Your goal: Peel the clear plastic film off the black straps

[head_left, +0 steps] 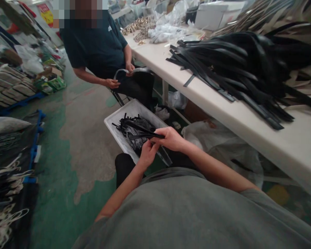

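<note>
Black strips (142, 132) run out of my right hand (171, 139), whose fingers are closed round them above a white plastic bin (111, 121). Just beside it, my left hand (147, 153) has its thumb and fingers pinched together close to the strips; what lies between them is too small to make out. Below my hands, a clear strip-like piece (165, 156) slants down over the bin's near edge. Inside the bin lies a loose heap of black and clear strips (126, 125).
A large pile of black straps (230, 62) hangs partly over the edge of the white table (248, 129) on my right. Ahead sits a co-worker (95, 45) holding a pale, curved strip (121, 71). To the left are bundles on blue pallets (36, 138).
</note>
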A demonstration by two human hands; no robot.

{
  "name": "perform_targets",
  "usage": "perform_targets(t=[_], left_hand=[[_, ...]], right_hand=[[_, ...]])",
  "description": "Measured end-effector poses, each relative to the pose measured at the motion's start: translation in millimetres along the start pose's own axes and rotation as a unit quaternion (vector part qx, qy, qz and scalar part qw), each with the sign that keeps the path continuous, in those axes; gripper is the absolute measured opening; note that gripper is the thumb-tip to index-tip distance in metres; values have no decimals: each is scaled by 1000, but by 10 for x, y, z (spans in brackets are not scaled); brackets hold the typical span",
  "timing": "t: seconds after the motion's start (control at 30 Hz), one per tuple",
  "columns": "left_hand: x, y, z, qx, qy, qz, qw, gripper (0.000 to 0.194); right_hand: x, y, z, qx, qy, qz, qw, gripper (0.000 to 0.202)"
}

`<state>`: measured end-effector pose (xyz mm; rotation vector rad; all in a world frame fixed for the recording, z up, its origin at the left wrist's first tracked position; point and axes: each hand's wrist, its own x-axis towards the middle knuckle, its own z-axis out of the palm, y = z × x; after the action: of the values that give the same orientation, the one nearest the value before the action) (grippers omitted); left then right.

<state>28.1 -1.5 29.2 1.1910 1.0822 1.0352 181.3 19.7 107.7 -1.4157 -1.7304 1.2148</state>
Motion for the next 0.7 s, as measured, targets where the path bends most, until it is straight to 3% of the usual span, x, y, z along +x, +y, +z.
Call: perform_targets(t=[0.1, 0.2, 0.3, 0.4, 0.47, 0.57, 0.63, 0.7], left_hand=[[-53, 0, 63, 129, -61, 29, 989, 20], [-167, -84, 86, 216, -139, 30, 966, 25], [-261, -276, 31, 229, -203, -13, 952, 26], [-286, -593, -120, 171, -246, -91, 950, 30], [-252, -840, -248, 127, -216, -182, 951, 31], [-96, -1134, -439, 131, -100, -298, 940, 28], [85, -1201, -564, 161, -47, -304, 938, 26], [311, -1129, -699, 187, -24, -274, 943, 24]], right_hand=[[-121, 42, -77, 31, -11, -45, 998, 24], [-232, 131, -214, 105, 37, -8, 994, 31], [-320, 255, -341, 141, 92, 18, 986, 31], [-417, 420, -457, 187, 145, 38, 971, 29], [-515, 549, -540, 195, 186, 54, 962, 27], [-714, 762, -636, 158, 205, 104, 960, 29], [-851, 891, -622, 136, 195, 150, 960, 35], [-961, 968, -506, 124, 173, 189, 959, 41]])
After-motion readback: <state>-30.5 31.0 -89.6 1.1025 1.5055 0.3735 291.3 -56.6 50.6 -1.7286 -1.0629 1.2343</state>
